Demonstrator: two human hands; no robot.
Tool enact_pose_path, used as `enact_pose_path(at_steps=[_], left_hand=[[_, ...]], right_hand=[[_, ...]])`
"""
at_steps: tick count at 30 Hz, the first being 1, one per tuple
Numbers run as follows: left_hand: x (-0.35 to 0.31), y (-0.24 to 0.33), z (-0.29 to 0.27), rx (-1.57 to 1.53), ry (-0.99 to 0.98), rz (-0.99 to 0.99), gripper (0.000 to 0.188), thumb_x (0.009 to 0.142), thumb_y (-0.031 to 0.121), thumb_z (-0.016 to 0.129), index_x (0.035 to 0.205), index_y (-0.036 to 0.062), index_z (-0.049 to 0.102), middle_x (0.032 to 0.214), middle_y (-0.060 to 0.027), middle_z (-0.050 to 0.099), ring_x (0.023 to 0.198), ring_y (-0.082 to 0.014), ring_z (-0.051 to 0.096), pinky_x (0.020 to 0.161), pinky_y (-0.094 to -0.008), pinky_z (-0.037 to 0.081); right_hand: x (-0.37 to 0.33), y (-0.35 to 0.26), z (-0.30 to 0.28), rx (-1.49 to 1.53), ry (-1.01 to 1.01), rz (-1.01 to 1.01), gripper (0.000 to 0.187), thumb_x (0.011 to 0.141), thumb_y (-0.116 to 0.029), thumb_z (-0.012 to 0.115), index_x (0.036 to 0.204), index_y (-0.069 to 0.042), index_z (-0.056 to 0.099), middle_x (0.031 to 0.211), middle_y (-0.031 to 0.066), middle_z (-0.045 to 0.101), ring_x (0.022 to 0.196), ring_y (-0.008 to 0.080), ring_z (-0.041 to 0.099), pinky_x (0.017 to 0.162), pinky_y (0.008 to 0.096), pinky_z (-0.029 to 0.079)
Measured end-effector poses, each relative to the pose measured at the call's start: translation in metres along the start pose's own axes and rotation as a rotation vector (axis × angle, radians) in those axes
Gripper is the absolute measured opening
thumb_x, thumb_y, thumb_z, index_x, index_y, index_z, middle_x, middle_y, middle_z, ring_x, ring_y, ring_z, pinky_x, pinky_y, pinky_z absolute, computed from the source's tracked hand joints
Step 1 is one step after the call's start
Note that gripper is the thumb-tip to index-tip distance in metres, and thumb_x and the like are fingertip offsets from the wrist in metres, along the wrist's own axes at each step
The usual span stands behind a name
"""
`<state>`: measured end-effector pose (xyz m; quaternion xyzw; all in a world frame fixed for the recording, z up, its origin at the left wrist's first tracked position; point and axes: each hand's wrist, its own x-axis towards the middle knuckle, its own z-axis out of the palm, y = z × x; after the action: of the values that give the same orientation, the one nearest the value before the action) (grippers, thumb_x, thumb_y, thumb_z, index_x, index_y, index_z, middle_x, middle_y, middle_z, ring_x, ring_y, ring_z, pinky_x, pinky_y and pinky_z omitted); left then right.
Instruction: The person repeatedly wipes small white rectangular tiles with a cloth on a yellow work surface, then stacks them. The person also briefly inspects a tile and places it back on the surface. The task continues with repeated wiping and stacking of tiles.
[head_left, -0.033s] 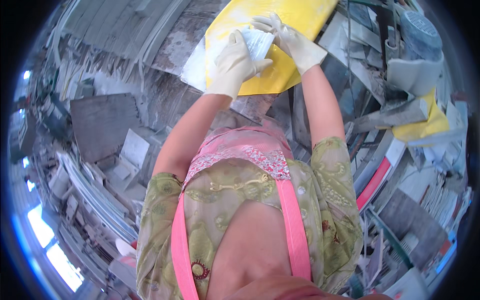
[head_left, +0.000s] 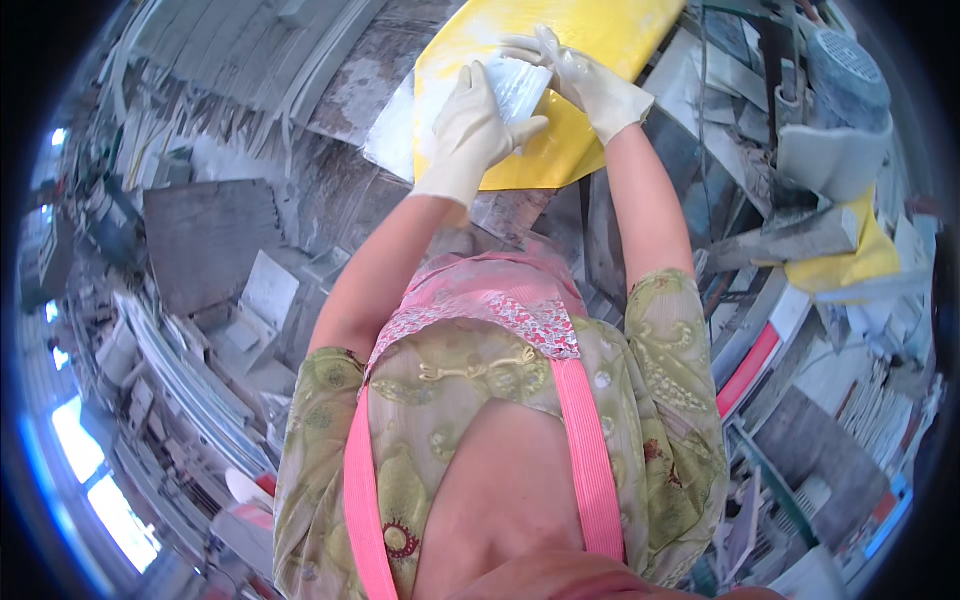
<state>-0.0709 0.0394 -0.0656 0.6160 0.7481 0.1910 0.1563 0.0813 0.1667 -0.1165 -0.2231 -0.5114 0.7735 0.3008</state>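
A pale white, ribbed-looking bundle (head_left: 517,88), with a shiny surface, lies between my gloved hands over a yellow sheet (head_left: 560,140). Its kind is not plain. My left hand (head_left: 470,130), in a cream rubber glove, is against the bundle's left side, fingers pointing away and thumb reaching right below it. From the right, my right hand (head_left: 585,85), gloved alike, curves its fingers around the bundle's far and right edges. Some of those fingertips are hidden behind it. White residue coats part of the yellow sheet, and a white sheet corner (head_left: 390,135) sticks out at its left.
Stacked long grey strips (head_left: 220,50) fill the far left. A dark flat board (head_left: 210,245) leans to my left. On the right stand a blue-grey container (head_left: 848,70), a grey block (head_left: 790,235) and a crumpled yellow piece (head_left: 865,245). Scrap pieces lie all around.
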Motion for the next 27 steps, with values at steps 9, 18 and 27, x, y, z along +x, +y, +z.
enact_pose_path(at_steps=[9,18,27], left_hand=[[-0.056,0.005,0.053,-0.907,0.173,-0.328,0.156,0.056,0.026,0.098,0.158,0.0001,-0.018,0.153,-0.0305,0.039,0.143,-0.0351,0.041,0.117,-0.037,0.036],[-0.039,0.037,0.093,-0.873,0.356,-0.552,0.159,0.059,0.025,0.098,0.156,0.0021,-0.027,0.157,-0.0331,0.031,0.143,-0.0377,0.042,0.115,-0.0365,0.039],[-0.025,0.016,-0.024,-0.171,0.021,-0.308,0.131,0.058,0.063,0.089,0.148,-0.0116,0.032,0.131,-0.0323,0.059,0.119,-0.0394,0.063,0.098,-0.0406,0.052]], right_hand=[[0.015,0.001,-0.019,-0.423,-0.331,0.008,0.054,0.11,-0.031,0.037,0.156,-0.003,0.036,0.16,0.0086,0.041,0.149,0.0227,0.034,0.127,0.0414,0.019],[0.0,-0.012,0.003,-0.762,-0.112,-0.017,0.055,0.109,-0.036,0.037,0.15,-0.002,0.045,0.158,0.0116,0.045,0.147,0.0235,0.039,0.123,0.0366,0.025],[0.004,-0.005,-0.004,-0.923,-0.151,-0.226,0.058,0.108,-0.044,0.04,0.144,-0.001,0.053,0.153,0.0158,0.05,0.144,0.0261,0.043,0.12,0.0339,0.031]])
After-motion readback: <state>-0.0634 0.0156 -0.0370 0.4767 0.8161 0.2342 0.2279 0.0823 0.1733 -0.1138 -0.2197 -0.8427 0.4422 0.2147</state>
